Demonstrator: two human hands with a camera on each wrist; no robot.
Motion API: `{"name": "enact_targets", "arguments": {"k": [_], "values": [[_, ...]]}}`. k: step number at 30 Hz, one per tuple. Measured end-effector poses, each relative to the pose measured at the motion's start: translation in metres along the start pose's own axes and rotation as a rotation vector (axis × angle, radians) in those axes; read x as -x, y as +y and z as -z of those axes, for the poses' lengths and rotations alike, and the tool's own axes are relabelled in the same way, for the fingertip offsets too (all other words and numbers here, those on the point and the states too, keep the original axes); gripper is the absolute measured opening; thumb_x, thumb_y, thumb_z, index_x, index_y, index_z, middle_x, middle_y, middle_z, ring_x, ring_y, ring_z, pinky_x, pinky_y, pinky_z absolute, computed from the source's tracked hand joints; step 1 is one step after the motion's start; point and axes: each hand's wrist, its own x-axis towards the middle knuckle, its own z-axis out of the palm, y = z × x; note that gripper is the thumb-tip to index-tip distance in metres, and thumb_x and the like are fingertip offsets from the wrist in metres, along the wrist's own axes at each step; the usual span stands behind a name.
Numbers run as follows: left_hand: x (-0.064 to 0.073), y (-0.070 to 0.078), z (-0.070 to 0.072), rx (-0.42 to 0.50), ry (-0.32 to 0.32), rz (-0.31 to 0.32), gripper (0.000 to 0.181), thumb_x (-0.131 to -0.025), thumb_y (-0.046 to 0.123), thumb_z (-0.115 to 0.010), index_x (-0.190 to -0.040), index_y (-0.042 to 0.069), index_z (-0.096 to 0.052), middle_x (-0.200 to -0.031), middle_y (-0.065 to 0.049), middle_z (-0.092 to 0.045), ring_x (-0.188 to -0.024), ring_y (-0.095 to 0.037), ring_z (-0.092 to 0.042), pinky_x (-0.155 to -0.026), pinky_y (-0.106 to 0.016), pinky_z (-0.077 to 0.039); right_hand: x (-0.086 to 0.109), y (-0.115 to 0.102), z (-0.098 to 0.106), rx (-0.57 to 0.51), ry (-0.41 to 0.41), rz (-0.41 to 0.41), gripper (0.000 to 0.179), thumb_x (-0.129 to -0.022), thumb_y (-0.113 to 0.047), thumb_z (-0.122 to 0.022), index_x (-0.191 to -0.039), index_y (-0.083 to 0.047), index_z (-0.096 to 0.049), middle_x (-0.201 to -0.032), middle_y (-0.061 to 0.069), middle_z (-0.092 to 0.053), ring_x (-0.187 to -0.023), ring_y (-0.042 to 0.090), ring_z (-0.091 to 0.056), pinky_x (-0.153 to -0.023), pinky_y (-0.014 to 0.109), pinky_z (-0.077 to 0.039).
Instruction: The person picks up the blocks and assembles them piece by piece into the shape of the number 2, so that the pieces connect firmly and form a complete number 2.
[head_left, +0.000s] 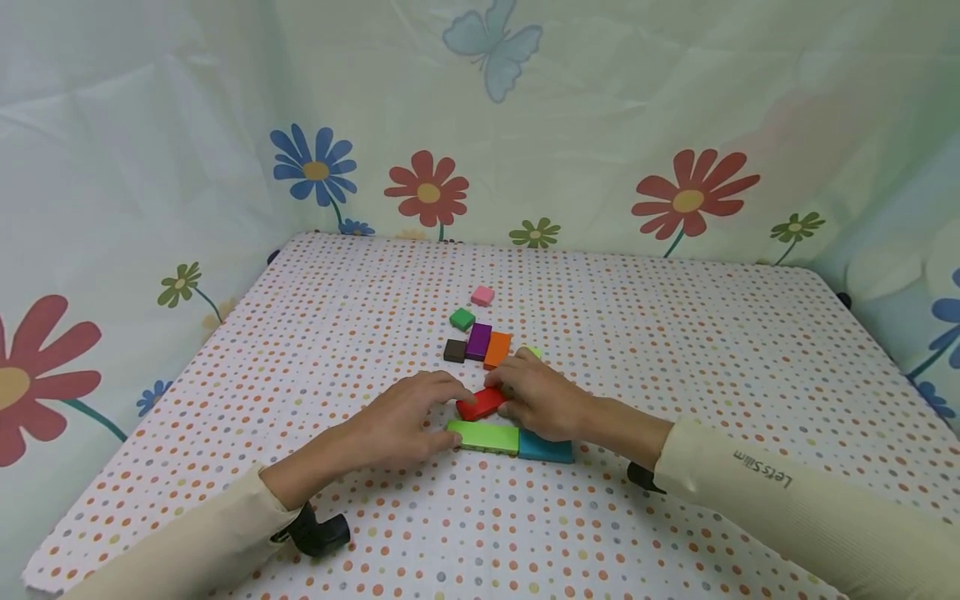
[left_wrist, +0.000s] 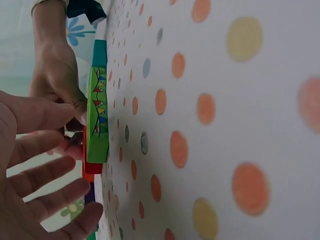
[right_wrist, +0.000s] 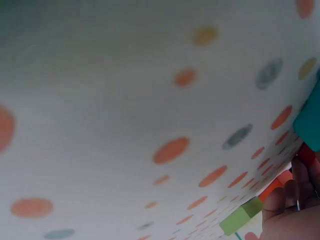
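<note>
My right hand (head_left: 543, 396) comes down over a red block (head_left: 482, 404), its thumb and fingers gripping the right end. Just in front of that block lies a long light green block (head_left: 483, 436), end to end with a teal block (head_left: 545, 448). In the left wrist view, the side of the light green block (left_wrist: 98, 115) carries a drawn string of coloured flags. My left hand (head_left: 397, 421) hovers at the left ends of the red and light green blocks, fingers spread and loosely extended, holding nothing. The right hand's fingers partly hide the red block.
Behind the hands, a dark brown block (head_left: 454, 350), a purple block (head_left: 479, 342) and an orange block (head_left: 497, 350) sit close together. Farther back lie a green block (head_left: 462, 318) and a pink block (head_left: 483, 295). Another light green block (right_wrist: 241, 216) is partly covered in the head view.
</note>
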Motion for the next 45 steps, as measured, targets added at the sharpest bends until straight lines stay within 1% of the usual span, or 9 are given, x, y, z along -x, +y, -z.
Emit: {"name": "enact_targets", "arguments": {"k": [4, 10, 15, 20, 23, 29, 33, 39, 45], "values": [[-0.005, -0.002, 0.002, 0.0, -0.058, -0.052, 0.035, -0.09, 0.015, -0.074, -0.124, 0.018, -0.069, -0.132, 0.007, -0.06, -0.125, -0.013, -0.053, -0.108, -0.04, -0.043, -0.001, 0.0, 0.0, 0.003, -0.015, 0.008, 0.033, -0.094, -0.012, -0.072, -0.126, -0.007, -0.066, -0.122, 0.002, -0.065, -0.109, 0.018, -0.046, -0.091, 0.032, -0.047], [-0.009, 0.001, 0.004, -0.053, -0.127, -0.069, 0.035, -0.094, 0.017, -0.071, -0.128, 0.015, -0.069, -0.142, 0.004, -0.057, -0.136, -0.017, -0.047, -0.114, -0.043, -0.038, -0.001, -0.001, -0.001, -0.004, -0.009, -0.004, 0.033, -0.094, -0.012, -0.073, -0.126, -0.007, -0.066, -0.122, 0.003, -0.064, -0.108, 0.019, -0.045, -0.089, 0.033, -0.046], [-0.012, 0.002, 0.005, -0.122, -0.163, -0.108, 0.032, -0.096, 0.014, -0.069, -0.127, 0.014, -0.071, -0.142, 0.003, -0.058, -0.137, -0.017, -0.047, -0.115, -0.04, -0.038, 0.0, 0.0, -0.001, -0.004, -0.01, -0.01, 0.033, -0.094, -0.013, -0.072, -0.126, -0.008, -0.066, -0.123, 0.004, -0.064, -0.107, 0.019, -0.045, -0.089, 0.033, -0.045], [-0.014, -0.001, 0.005, -0.164, -0.166, -0.199, 0.028, -0.096, 0.01, -0.069, -0.123, 0.017, -0.074, -0.138, 0.002, -0.062, -0.135, -0.016, -0.049, -0.113, -0.04, -0.04, -0.001, 0.002, 0.0, -0.004, -0.017, -0.003, 0.031, -0.094, -0.013, -0.072, -0.125, -0.008, -0.066, -0.121, 0.003, -0.064, -0.105, 0.019, -0.044, -0.087, 0.033, -0.044], [-0.014, 0.0, 0.005, -0.215, -0.161, -0.253, 0.027, -0.095, 0.008, -0.068, -0.119, 0.019, -0.076, -0.135, 0.001, -0.064, -0.132, -0.017, -0.052, -0.111, -0.04, -0.043, -0.004, 0.002, 0.003, 0.0, -0.033, 0.007, 0.032, -0.093, -0.013, -0.074, -0.123, -0.007, -0.067, -0.113, 0.001, -0.064, -0.104, 0.019, -0.046, -0.088, 0.034, -0.043], [-0.018, 0.006, 0.006, -0.342, -0.145, -0.351, 0.028, -0.093, 0.006, -0.07, -0.113, 0.022, -0.08, -0.121, 0.002, -0.069, -0.115, -0.015, -0.058, -0.095, -0.034, -0.051, -0.012, 0.003, 0.009, -0.021, -0.081, -0.022, 0.03, -0.09, -0.012, -0.077, -0.119, -0.008, -0.07, -0.107, -0.003, -0.066, -0.105, 0.019, -0.048, -0.088, 0.033, -0.044], [-0.02, 0.008, 0.007, -0.363, -0.145, -0.366, 0.022, -0.092, 0.009, -0.073, -0.108, 0.022, -0.082, -0.114, 0.001, -0.07, -0.108, -0.016, -0.058, -0.09, -0.031, -0.052, -0.013, 0.002, 0.014, -0.04, -0.103, -0.048, 0.03, -0.089, -0.011, -0.078, -0.118, -0.008, -0.071, -0.107, -0.002, -0.066, -0.107, 0.02, -0.048, -0.088, 0.034, -0.046], [-0.021, 0.009, 0.007, -0.383, -0.154, -0.359, 0.019, -0.091, 0.014, -0.076, -0.107, 0.022, -0.082, -0.115, 0.0, -0.07, -0.107, -0.018, -0.058, -0.089, -0.032, -0.053, -0.014, 0.001, 0.015, -0.06, -0.1, -0.062, 0.031, -0.088, -0.012, -0.079, -0.118, -0.009, -0.072, -0.107, -0.003, -0.067, -0.107, 0.02, -0.05, -0.092, 0.036, -0.047], [-0.021, 0.008, 0.007, -0.387, -0.125, -0.409, 0.018, -0.091, 0.015, -0.076, -0.106, 0.021, -0.082, -0.113, -0.001, -0.071, -0.107, -0.017, -0.06, -0.088, -0.034, -0.054, -0.013, 0.0, 0.014, -0.078, -0.089, -0.076, 0.03, -0.088, -0.012, -0.079, -0.117, -0.009, -0.072, -0.104, -0.004, -0.067, -0.102, 0.018, -0.051, -0.088, 0.034, -0.046]]}}
